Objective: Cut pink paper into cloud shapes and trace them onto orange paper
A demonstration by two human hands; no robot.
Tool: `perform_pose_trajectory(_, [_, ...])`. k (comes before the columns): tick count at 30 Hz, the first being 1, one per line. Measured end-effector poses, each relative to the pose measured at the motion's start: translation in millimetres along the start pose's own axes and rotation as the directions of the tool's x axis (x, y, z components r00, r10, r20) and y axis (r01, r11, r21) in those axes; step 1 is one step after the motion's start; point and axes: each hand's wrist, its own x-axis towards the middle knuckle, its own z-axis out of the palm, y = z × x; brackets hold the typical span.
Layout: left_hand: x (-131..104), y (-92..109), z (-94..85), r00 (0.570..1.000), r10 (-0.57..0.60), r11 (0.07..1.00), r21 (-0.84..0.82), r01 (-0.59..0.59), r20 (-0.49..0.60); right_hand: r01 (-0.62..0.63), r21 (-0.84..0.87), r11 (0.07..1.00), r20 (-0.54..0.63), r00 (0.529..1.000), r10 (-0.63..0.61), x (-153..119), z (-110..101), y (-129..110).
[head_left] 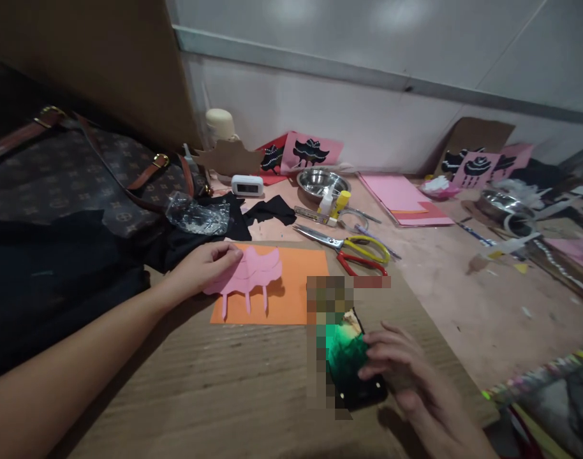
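Observation:
My left hand (214,266) pinches a pink paper cutout (261,273) with a scalloped top and three thin legs. The cutout is over an orange sheet of paper (301,306) that lies on brown cardboard (200,389). My right hand (409,373) is at the right edge of a smartphone (346,363) with a lit green and dark screen. Its fingers are stretched out and slightly apart, the tips over the screen; contact is hard to tell. Part of the phone is hidden by pixelation. Beyond the orange sheet lie scissors (349,245) with yellow and red handles.
A brown patterned handbag (76,166) and dark cloth (47,274) fill the left. Behind are a metal bowl (315,182), a yellow glue stick (340,203), a white digital clock (247,185) and black scraps (272,210). Pink sheets (391,191) and decorated cards (480,169) sit farther right.

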Motion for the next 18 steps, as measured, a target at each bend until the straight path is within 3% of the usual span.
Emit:
perform_pose_trajectory(3, [-1,3,0.1,0.999,-0.046,0.999,0.0,0.046,-0.013,-0.064,-0.033,0.997,-0.003,0.998,0.063,6,6,7])
perform_pose_trajectory(5, [-1,5,0.4,0.997,-0.072,0.997,0.003,0.072,-0.019,-0.157,-0.078,0.985,-0.126,0.981,0.146,9,10,10])
perform_pose_trajectory(8, [-1,8,1.0,0.997,-0.067,0.998,0.011,0.068,-0.024,-0.226,-0.01,0.974,-0.285,0.934,0.214,9,15,11])
perform_pose_trajectory(14, [-2,7,-1.3,0.992,-0.122,0.993,0.011,0.122,0.019,-0.26,0.154,0.953,-0.327,0.897,0.298,7,20,8])
perform_pose_trajectory(18, [-4,6,-3.1,0.991,-0.129,0.992,-0.007,0.129,0.035,-0.267,0.156,0.951,-0.327,0.895,0.305,5,21,10])
